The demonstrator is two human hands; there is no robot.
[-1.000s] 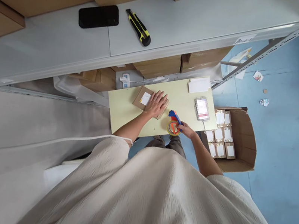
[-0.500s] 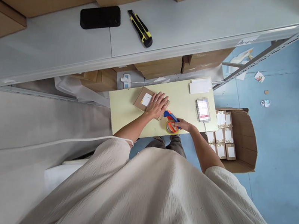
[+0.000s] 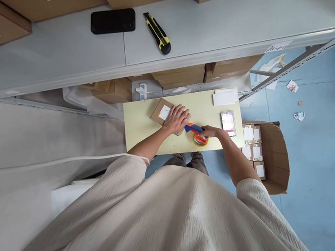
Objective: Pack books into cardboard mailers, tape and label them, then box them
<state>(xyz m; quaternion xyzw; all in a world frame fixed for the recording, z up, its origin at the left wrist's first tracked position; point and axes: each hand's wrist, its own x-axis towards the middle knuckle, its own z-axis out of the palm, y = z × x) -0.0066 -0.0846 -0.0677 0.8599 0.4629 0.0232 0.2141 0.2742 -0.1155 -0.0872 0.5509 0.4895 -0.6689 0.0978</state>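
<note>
A small cardboard box with a white label lies on the pale yellow table. My left hand rests flat on top of it, fingers spread toward its right part. Just right of the box, my right hand is closed around the handle of a blue and orange tape dispenser. The dispenser's head is at the box's right side; whether it touches the cardboard I cannot tell. Its yellow-edged tape roll hangs toward my body, near the table's front edge.
Papers and a label stack lie on the table's right. A large open carton holding several small labelled boxes stands at right. Above the table runs a grey shelf with a phone and a utility knife.
My right hand and the tape dispenser have shifted slightly right and up from the table's front edge, and the dispenser has turned more level. My left hand stays on the box.
</note>
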